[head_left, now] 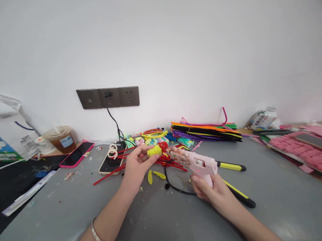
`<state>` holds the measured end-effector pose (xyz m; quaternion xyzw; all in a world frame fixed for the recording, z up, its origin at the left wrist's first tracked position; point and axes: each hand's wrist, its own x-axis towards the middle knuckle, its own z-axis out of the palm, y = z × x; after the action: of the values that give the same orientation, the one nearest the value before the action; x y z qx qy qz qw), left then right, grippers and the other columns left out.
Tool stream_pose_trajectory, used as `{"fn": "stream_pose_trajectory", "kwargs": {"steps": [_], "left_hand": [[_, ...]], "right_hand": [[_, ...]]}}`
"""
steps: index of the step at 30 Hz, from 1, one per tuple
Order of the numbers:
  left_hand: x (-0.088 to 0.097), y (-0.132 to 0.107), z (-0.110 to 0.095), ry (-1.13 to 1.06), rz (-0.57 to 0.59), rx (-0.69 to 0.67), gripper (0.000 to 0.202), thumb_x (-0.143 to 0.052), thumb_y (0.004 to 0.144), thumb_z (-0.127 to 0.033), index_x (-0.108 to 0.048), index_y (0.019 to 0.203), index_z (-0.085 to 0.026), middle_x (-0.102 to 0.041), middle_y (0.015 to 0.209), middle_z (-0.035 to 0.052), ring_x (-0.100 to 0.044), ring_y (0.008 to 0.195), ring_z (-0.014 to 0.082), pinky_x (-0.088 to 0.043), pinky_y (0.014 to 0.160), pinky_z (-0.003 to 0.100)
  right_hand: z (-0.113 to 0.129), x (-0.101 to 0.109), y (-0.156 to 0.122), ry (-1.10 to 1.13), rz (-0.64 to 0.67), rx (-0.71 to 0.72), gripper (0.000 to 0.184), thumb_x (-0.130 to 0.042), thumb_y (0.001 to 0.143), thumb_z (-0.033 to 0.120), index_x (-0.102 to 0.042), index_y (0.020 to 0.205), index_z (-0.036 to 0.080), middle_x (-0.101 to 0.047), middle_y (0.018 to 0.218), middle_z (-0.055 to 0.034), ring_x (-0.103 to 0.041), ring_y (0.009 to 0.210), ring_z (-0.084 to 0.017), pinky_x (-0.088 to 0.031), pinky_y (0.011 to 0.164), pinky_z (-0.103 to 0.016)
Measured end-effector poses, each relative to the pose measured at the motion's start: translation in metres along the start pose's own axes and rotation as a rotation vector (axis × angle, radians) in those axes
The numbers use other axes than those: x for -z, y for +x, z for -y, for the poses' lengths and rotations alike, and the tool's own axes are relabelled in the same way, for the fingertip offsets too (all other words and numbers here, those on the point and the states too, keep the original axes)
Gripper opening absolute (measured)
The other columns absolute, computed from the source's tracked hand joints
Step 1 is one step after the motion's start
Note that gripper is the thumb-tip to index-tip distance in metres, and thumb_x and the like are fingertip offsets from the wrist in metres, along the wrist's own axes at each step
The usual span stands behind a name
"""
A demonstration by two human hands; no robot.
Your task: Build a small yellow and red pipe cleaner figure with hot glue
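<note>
Pinched in my left hand (138,166) is a small yellow and red pipe-cleaner piece (154,150), its red end turned to the right. My right hand (208,190) is wrapped round the handle of a pink hot glue gun (202,165). The gun's glue-crusted nozzle points left and sits right by the red end; I cannot tell whether they touch. Just below, two yellow pipe-cleaner loops (150,177) lie on the grey mat (156,216). Red pipe cleaners (105,177) spread out behind my left hand. Yellow-and-black handled pliers (239,195) lie partly behind my right hand.
Bundled colourful pipe cleaners (206,132) lie along the wall. At left are a pink-cased phone (77,154), a lidded drink cup (64,142) and another phone (109,164). A black cord (179,190) runs across the mat. A pink textured item (306,150) is at right.
</note>
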<state>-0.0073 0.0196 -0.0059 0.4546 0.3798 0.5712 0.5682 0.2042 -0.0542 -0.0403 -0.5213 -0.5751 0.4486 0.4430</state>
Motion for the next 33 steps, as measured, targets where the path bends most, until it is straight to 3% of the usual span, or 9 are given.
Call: {"fn": "stream_pose_trajectory", "kwargs": {"steps": [6, 12, 19, 33], "left_hand": [[-0.0002, 0.0000, -0.0008, -0.025, -0.023, 0.006, 0.041, -0.091, 0.053, -0.029, -0.074, 0.089, -0.017, -0.073, 0.098, 0.0041, -0.069, 0.085, 0.0158, -0.057, 0.079, 0.027], [0.0012, 0.0001, -0.0009, -0.088, 0.004, 0.040, 0.044, -0.092, 0.055, -0.035, -0.074, 0.092, -0.018, -0.074, 0.093, 0.0026, -0.071, 0.085, 0.0175, -0.058, 0.078, 0.029], [-0.0014, 0.0009, -0.0019, -0.020, -0.020, 0.017, 0.038, -0.092, 0.053, -0.031, -0.076, 0.086, -0.017, -0.074, 0.084, 0.0030, -0.064, 0.073, 0.0126, -0.053, 0.064, 0.021], [-0.0005, 0.0000, -0.0018, 0.070, 0.035, -0.032, 0.035, -0.089, 0.056, -0.030, -0.070, 0.082, -0.018, -0.073, 0.086, 0.0037, -0.067, 0.087, 0.0186, -0.054, 0.075, 0.028]], "right_hand": [[-0.0083, -0.0005, 0.0007, 0.107, -0.014, 0.026, 0.050, -0.058, 0.085, 0.067, -0.046, 0.070, 0.021, -0.033, 0.052, 0.0074, -0.024, 0.046, -0.008, -0.019, 0.042, -0.024], [-0.0108, 0.0017, 0.0021, 0.284, 0.024, 0.174, 0.055, -0.054, 0.091, 0.062, -0.039, 0.058, 0.022, -0.031, 0.049, 0.0073, -0.022, 0.042, -0.006, -0.017, 0.040, -0.024], [-0.0062, 0.0045, -0.0003, 0.417, 0.079, 0.260, 0.052, -0.052, 0.092, 0.061, -0.045, 0.060, 0.020, -0.029, 0.051, 0.0075, -0.020, 0.043, -0.007, -0.018, 0.040, -0.022], [-0.0025, 0.0026, -0.0010, 0.354, 0.029, 0.231, 0.054, -0.052, 0.089, 0.067, -0.048, 0.061, 0.020, -0.037, 0.049, 0.0062, -0.026, 0.039, -0.007, -0.022, 0.039, -0.023]]}}
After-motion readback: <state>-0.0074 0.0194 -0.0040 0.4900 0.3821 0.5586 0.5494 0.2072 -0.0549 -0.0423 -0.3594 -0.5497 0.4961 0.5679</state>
